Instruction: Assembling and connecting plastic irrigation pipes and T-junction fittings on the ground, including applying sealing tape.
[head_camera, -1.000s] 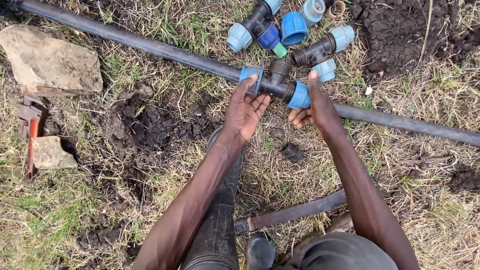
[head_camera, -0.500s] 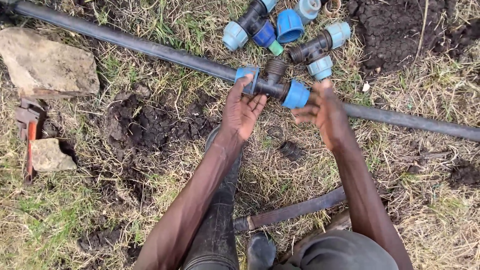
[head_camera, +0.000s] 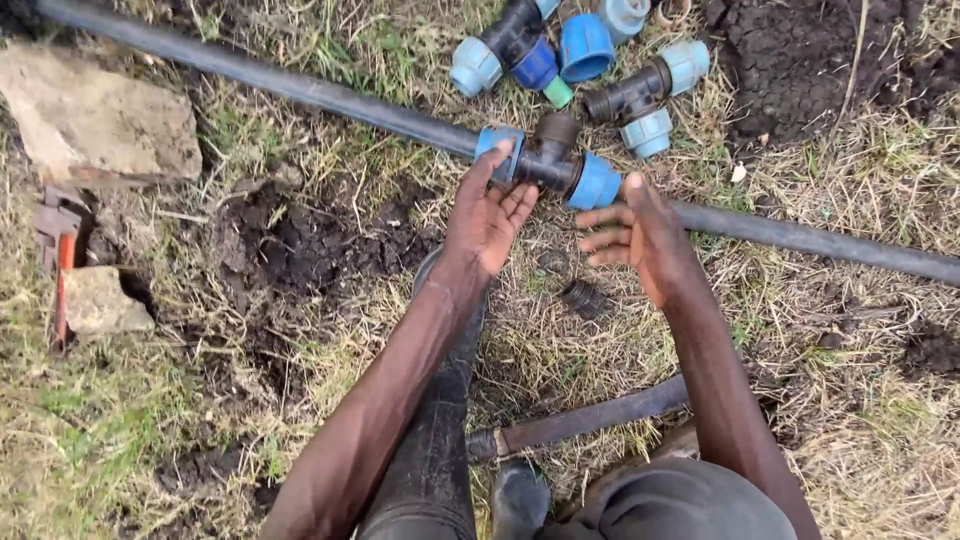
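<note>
A long black pipe (head_camera: 300, 88) runs across the grass from upper left to right. A black tee fitting with blue nuts (head_camera: 548, 165) sits on it near the middle. My left hand (head_camera: 490, 215) reaches up to the fitting, its fingertips touching the left blue nut, palm open. Just right of the fitting hovers my right hand (head_camera: 640, 235), fingers spread and holding nothing, a little below the right blue nut (head_camera: 597, 185).
Several loose black and blue pipe fittings (head_camera: 570, 50) lie beyond the pipe. A flat stone (head_camera: 95, 120) and a red-handled wrench (head_camera: 60, 265) lie at the left. Dug soil (head_camera: 290, 250) is left of my arm, and a tool handle (head_camera: 590, 415) and rubber boot (head_camera: 430, 470) are below.
My right hand has let go of the right blue nut and drawn back to the right, opening its fingers. My left hand stays on the left nut.
</note>
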